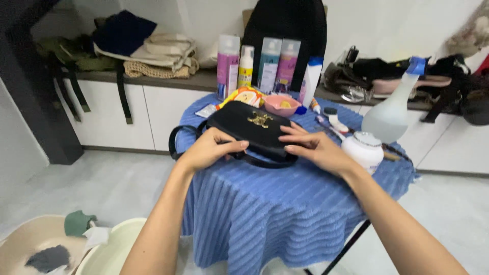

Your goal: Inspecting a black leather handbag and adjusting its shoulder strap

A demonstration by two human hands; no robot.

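Note:
A small black handbag (249, 126) with a gold clasp lies on a round table under a ribbed blue cloth (265, 209). My left hand (211, 147) rests on the bag's near left edge, fingers curled over it by the black strap (175, 140). My right hand (313, 147) lies flat on the bag's near right corner, fingers pointing left. Both hands touch the bag; neither lifts it.
Behind the bag stand several tall bottles (227, 63), a pink bowl (281, 105) and a yellow packet (244, 95). A white jar (362, 148) and a spray bottle (395, 104) sit at right. Basins (109, 252) lie on the floor at lower left; a low shelf holds bags.

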